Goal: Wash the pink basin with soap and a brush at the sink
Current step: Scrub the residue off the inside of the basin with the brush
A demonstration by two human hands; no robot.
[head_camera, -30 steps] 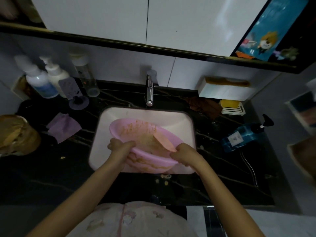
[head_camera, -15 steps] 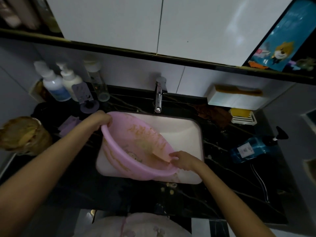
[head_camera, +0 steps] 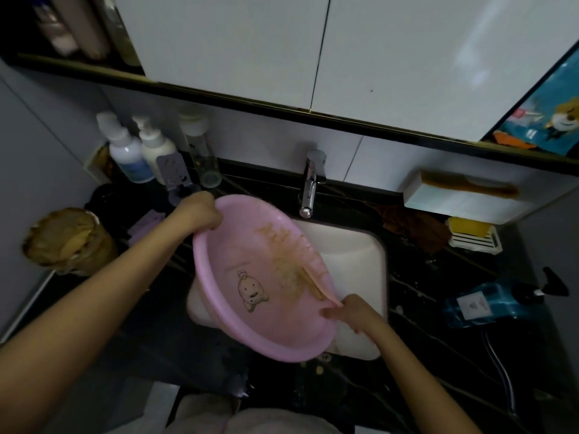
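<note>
Dark marble counter [head_camera: 141,324] surrounds a white sink [head_camera: 354,255], with the tap [head_camera: 310,189] behind it. The pink basin [head_camera: 250,245] is tipped steeply over the sink's left half, its inside facing up toward the camera, and brown grime is streaked down its right wall. The left hand [head_camera: 200,211] grips the far rim with its fingers curled over the edge. The right hand [head_camera: 351,311] is closed round the near end of a flat peach brush [head_camera: 316,277] laid against the grime. The basin's near rim hangs past the sink's front edge, so loosened grime or water could run onto the counter or the person's clothes. Only one hand carries the basin, so a hard push with the brush or a soapy rim could twist it loose. Yellow soap [head_camera: 468,228] sits well apart on the right, and no lather can be seen.
</note>
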